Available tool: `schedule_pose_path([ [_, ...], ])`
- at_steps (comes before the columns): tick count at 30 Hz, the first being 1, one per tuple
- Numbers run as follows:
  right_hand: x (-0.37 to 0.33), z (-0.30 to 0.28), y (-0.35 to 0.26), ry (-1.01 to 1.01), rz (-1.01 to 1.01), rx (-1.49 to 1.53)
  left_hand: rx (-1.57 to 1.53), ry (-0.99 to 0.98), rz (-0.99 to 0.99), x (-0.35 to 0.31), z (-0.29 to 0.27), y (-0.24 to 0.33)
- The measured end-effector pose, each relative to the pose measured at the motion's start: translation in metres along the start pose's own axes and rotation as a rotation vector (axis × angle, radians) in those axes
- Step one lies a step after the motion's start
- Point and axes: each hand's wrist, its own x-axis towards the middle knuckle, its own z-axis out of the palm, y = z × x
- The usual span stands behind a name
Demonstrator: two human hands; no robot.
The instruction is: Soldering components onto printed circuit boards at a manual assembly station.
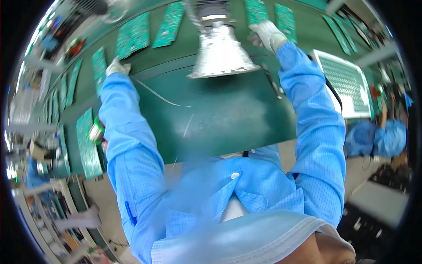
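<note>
My left hand (117, 67), in a white glove, reaches to the far left of the green bench mat. Its fingers look curled beside a narrow green circuit board (99, 72), and what they hold, if anything, is hidden. A thin pale wire (160, 97) runs across the mat from near this hand. At the far right my right hand (267, 36), also gloved, is closed at the near end of another circuit board (256, 11). A silver cone-shaped hood (223, 55) hangs between my hands. Near my left forearm is a spool of wire (96, 132) with a green rim.
Several more circuit boards (133, 35) lie along the bench's back and left side, a large one (89, 145) by my left elbow. A dark slim tool (271, 81) lies near my right forearm. A white tray (343, 83) stands at the right. Another person's blue sleeves (382, 136) show beyond it.
</note>
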Motion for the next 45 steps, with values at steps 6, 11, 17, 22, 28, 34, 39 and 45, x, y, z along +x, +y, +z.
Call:
schedule_pose_path([
  [6,-0.164,-0.129,0.056,0.467,0.409,0.346,0.24,-0.28,0.009,0.068,0.023,0.048],
  [11,-0.305,-0.163,0.13,0.56,0.834,0.2,0.423,-0.219,-0.075,0.08,-0.002,0.044],
  [17,-0.351,-0.107,0.245,0.37,0.956,-0.124,0.248,0.131,-0.026,0.054,-0.127,-0.076],
  [22,-0.308,-0.056,0.281,0.202,0.812,-0.432,-0.375,0.177,0.228,-0.087,-0.234,-0.196],
  [28,-0.264,-0.039,0.294,0.058,0.867,-0.474,-0.597,0.056,0.27,-0.289,-0.252,-0.177],
  [34,-0.257,-0.038,0.308,-0.021,0.763,-0.586,-0.488,0.075,0.566,-0.334,-0.144,-0.071],
  [39,-0.257,-0.033,0.306,-0.012,0.772,-0.579,-0.459,0.06,0.754,-0.315,-0.072,0.012],
  [45,-0.264,-0.033,0.283,-0.135,0.77,-0.436,-0.631,-0.22,0.545,-0.292,-0.051,0.064],
])
